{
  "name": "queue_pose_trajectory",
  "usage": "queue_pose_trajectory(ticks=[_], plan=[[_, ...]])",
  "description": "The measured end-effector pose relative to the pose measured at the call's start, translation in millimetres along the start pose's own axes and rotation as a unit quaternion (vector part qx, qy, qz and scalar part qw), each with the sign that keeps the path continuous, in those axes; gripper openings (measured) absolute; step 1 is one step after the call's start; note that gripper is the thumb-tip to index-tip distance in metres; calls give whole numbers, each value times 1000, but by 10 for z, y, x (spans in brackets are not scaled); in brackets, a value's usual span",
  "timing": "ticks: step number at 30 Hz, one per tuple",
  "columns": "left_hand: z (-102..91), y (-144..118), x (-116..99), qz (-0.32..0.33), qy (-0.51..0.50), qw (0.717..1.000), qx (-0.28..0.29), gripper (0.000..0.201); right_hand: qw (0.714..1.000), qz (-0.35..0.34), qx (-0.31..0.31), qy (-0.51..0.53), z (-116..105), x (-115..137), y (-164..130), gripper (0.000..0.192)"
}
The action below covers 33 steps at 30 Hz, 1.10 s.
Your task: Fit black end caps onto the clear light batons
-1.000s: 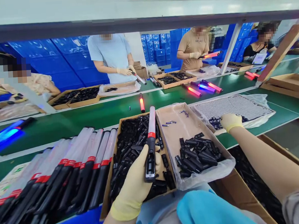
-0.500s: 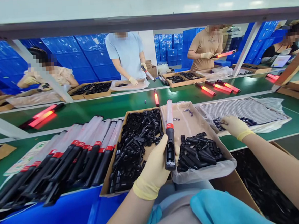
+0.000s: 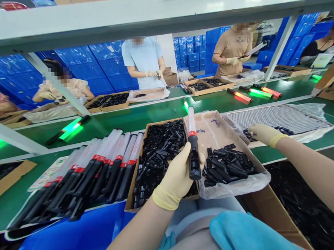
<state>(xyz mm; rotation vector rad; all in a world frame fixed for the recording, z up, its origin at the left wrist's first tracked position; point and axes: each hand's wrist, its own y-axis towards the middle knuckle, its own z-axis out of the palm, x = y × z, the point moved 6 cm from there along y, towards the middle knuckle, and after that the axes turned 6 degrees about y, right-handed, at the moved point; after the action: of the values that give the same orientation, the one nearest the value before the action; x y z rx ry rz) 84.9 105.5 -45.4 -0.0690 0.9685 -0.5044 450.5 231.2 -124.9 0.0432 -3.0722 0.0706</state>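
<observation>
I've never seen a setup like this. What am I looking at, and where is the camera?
There's no machine here: a person works with two gloved hands, seen by a camera on their own head, looking forward and down. The left hand holds a baton with a clear tube, red band and black handle. The right hand reaches among small dark cylinders. More batons lie at left. Between them and the cylinders sit a cardboard box and a plastic-lined tray, both holding black parts. Beyond, lit batons lie on a green surface, with other people opposite.
</observation>
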Motion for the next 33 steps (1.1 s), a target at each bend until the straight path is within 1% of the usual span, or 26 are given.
queue_pose_trajectory(ticks=[2,4,6,7,9,10,11,12,13,15,17,19,22,24,27,29,33], plan=[[24,2,59,-9,-18,1000,6,33,999,-21,-29,23,-123,16,-40,13],[51,13,116,-9,-26,1000,14,35,995,-38,-75,52,-292,69,-144,22],[71,37,175,-4,-29,999,18,39,984,-46,-151,86,-513,209,-364,27],[78,53,206,1,-29,999,19,41,974,-48,-197,104,-631,326,-531,29],[93,90,280,11,-30,999,17,44,947,-65,-280,145,-850,676,-959,30],[104,108,320,16,-32,999,15,45,934,-85,-305,164,-936,906,-1190,28],[117,123,360,23,-36,999,12,47,922,-121,-316,187,-1001,1168,-1409,20],[133,135,395,32,-42,999,9,48,892,-194,-339,229,-1080,1453,-1635,12],[149,141,425,43,-51,998,5,48,874,-249,-337,248,-1119,1718,-1805,14],[184,139,463,68,-71,995,-1,46,853,-315,-327,256,-1140,2124,-1995,20],[209,124,484,83,-87,993,-10,43,855,-330,-318,243,-1095,2336,-2004,22],[216,107,492,84,-99,991,-26,43,854,-326,-333,231,-1037,2392,-1946,20],[207,89,482,85,-108,989,-49,46,831,-324,-389,230,-986,2359,-1914,12],[188,85,473,90,-106,988,-60,44,822,-318,-406,240,-970,2334,-1921,9],[155,89,474,91,-101,989,-61,39,824,-313,-394,262,-958,2341,-1927,7],[135,93,475,90,-93,990,-58,39,824,-317,-385,269,-956,2368,-1923,8],[111,93,447,95,-78,990,-74,44,815,-322,-400,269,-953,2422,-1883,9]])
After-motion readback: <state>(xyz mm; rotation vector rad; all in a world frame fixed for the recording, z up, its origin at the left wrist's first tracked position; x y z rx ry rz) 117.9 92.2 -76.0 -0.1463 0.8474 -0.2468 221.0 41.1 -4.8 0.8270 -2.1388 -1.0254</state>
